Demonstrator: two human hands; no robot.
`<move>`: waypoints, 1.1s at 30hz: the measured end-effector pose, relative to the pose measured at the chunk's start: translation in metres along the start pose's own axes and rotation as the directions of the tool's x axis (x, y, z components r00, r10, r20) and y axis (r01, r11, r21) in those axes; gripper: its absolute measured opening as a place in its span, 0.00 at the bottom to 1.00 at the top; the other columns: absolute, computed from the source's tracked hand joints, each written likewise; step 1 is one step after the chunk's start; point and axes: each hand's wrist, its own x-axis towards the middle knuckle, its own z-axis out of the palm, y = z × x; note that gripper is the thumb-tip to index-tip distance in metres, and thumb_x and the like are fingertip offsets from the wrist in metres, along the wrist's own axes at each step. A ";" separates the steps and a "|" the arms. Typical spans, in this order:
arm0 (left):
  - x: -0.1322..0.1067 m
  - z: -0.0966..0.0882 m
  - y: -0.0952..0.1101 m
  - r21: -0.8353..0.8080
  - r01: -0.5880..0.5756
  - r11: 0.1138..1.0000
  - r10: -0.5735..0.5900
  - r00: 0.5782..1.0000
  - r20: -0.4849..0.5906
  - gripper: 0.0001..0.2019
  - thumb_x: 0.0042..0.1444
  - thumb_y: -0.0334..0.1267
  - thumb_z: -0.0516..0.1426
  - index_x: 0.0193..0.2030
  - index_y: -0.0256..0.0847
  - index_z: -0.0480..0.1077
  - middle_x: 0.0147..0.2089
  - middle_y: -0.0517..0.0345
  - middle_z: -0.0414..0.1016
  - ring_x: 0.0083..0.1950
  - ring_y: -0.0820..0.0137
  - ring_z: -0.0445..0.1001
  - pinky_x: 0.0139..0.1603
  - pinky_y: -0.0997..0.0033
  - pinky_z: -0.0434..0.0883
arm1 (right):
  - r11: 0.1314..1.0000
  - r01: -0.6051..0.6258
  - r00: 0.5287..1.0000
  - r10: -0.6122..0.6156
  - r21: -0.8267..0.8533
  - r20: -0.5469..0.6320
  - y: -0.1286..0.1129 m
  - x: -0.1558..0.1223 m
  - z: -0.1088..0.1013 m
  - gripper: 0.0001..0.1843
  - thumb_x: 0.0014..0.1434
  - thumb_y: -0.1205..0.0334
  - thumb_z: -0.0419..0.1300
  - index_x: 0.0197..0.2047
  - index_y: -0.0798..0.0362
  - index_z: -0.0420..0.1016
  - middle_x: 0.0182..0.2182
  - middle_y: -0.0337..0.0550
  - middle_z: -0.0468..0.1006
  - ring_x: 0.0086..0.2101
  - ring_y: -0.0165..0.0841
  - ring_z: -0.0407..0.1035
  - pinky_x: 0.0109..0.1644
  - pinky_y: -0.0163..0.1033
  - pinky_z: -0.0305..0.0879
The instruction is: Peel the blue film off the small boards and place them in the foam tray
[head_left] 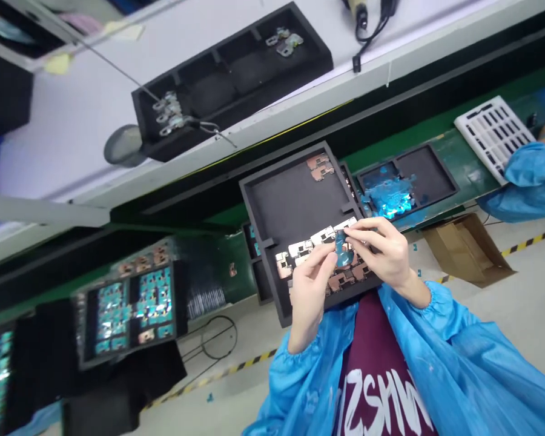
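Observation:
Between my two hands, over the near side of a black tray (295,200), is a small flat part with blue film (344,254). My left hand (313,284) pinches its left edge between thumb and fingers. At its upper right, the fingertips of my right hand (386,251) are closed on it too. Whether the film is partly lifted off I cannot tell. Beneath my hands, rows of silver metal plates (302,248) and copper-coloured plates (340,280) lie in the tray, partly hidden. Two more copper-coloured plates (320,166) lie in its far corner.
Right of the tray, a black bin (436,172) holds crumpled blue film (390,197). A cardboard box (470,251) stands below it. A co-worker's blue sleeve (527,175) is beside a white slotted tray (495,136). Blue-filmed parts fill a tray (134,309) at left. A shelf bin (231,79) holds metal pieces.

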 end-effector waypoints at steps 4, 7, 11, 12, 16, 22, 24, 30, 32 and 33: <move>0.007 -0.006 -0.007 -0.181 0.151 0.972 -0.139 0.987 0.077 0.15 0.58 0.49 0.74 0.47 0.45 0.87 0.50 0.52 0.87 0.55 0.57 0.83 0.61 0.57 0.79 | 0.993 0.102 0.994 -0.100 -0.056 0.037 0.001 0.003 0.000 0.13 0.72 0.68 0.66 0.54 0.43 0.87 0.45 0.44 0.87 0.45 0.36 0.82 0.51 0.42 0.83; 0.014 -0.010 -0.013 -0.314 0.263 0.912 -0.223 0.962 0.160 0.19 0.55 0.49 0.76 0.48 0.42 0.84 0.48 0.52 0.86 0.50 0.61 0.84 0.57 0.61 0.80 | 0.974 0.222 0.968 -0.215 -0.044 0.132 0.004 0.007 -0.003 0.16 0.72 0.71 0.65 0.58 0.45 0.85 0.47 0.45 0.88 0.48 0.38 0.82 0.55 0.44 0.83; 0.019 -0.014 -0.016 -0.426 0.312 0.849 -0.271 0.950 0.156 0.18 0.54 0.44 0.77 0.47 0.42 0.81 0.49 0.55 0.85 0.48 0.66 0.83 0.53 0.67 0.80 | 0.950 0.313 0.917 -0.306 0.011 0.258 0.007 0.014 -0.009 0.15 0.74 0.72 0.62 0.59 0.50 0.82 0.51 0.47 0.88 0.54 0.40 0.82 0.60 0.46 0.82; 0.020 -0.015 -0.016 -0.443 0.310 0.841 -0.273 0.951 0.146 0.18 0.54 0.43 0.77 0.48 0.42 0.81 0.50 0.55 0.85 0.48 0.66 0.83 0.53 0.67 0.80 | 0.947 0.319 0.909 -0.313 0.022 0.277 0.008 0.016 -0.010 0.14 0.73 0.73 0.62 0.58 0.51 0.81 0.50 0.48 0.88 0.55 0.40 0.82 0.61 0.46 0.83; 0.024 -0.016 -0.007 -0.456 0.294 0.840 -0.253 0.956 0.152 0.18 0.59 0.44 0.74 0.53 0.43 0.80 0.56 0.52 0.85 0.56 0.61 0.83 0.56 0.63 0.79 | 0.951 0.304 0.899 -0.305 0.054 0.313 0.008 0.018 -0.013 0.13 0.71 0.75 0.62 0.54 0.52 0.79 0.50 0.49 0.87 0.54 0.40 0.83 0.59 0.46 0.84; 0.032 -0.026 0.008 -0.404 0.286 0.869 -0.267 0.958 0.105 0.16 0.59 0.42 0.72 0.51 0.41 0.80 0.52 0.51 0.85 0.51 0.62 0.83 0.55 0.62 0.81 | 0.929 0.285 0.913 -0.338 0.235 0.228 0.005 0.013 -0.011 0.15 0.64 0.77 0.63 0.49 0.49 0.77 0.45 0.45 0.88 0.48 0.38 0.85 0.51 0.44 0.86; 0.042 -0.031 0.015 -0.339 0.243 0.909 -0.243 0.969 0.043 0.15 0.58 0.41 0.73 0.49 0.40 0.80 0.47 0.53 0.84 0.44 0.66 0.83 0.49 0.64 0.82 | 0.914 0.258 0.937 -0.316 0.314 0.148 0.005 0.009 -0.009 0.15 0.63 0.77 0.63 0.49 0.50 0.77 0.42 0.44 0.88 0.45 0.37 0.86 0.48 0.43 0.86; 0.121 -0.035 0.031 0.177 -0.037 0.983 0.036 0.999 0.011 0.11 0.63 0.41 0.69 0.49 0.40 0.83 0.38 0.53 0.84 0.36 0.65 0.82 0.40 0.63 0.81 | 0.953 -0.185 0.925 0.251 0.238 -0.286 0.079 -0.007 -0.020 0.06 0.68 0.63 0.67 0.47 0.48 0.76 0.36 0.39 0.82 0.31 0.34 0.80 0.33 0.40 0.79; 0.156 -0.028 0.024 0.323 -0.148 0.935 0.139 0.989 0.049 0.08 0.65 0.38 0.67 0.47 0.41 0.85 0.39 0.53 0.85 0.37 0.65 0.82 0.45 0.62 0.80 | 0.857 -0.473 0.797 0.516 0.205 -0.313 0.138 -0.012 -0.025 0.12 0.68 0.52 0.68 0.47 0.50 0.75 0.36 0.40 0.80 0.31 0.34 0.79 0.32 0.39 0.77; 0.173 -0.023 0.017 0.374 -0.187 0.908 0.178 0.982 0.059 0.06 0.65 0.37 0.66 0.46 0.41 0.85 0.41 0.53 0.86 0.38 0.65 0.83 0.48 0.63 0.80 | 0.783 -0.590 0.728 0.622 0.198 -0.289 0.169 -0.015 -0.026 0.17 0.66 0.46 0.67 0.48 0.51 0.74 0.35 0.41 0.80 0.32 0.36 0.79 0.32 0.40 0.77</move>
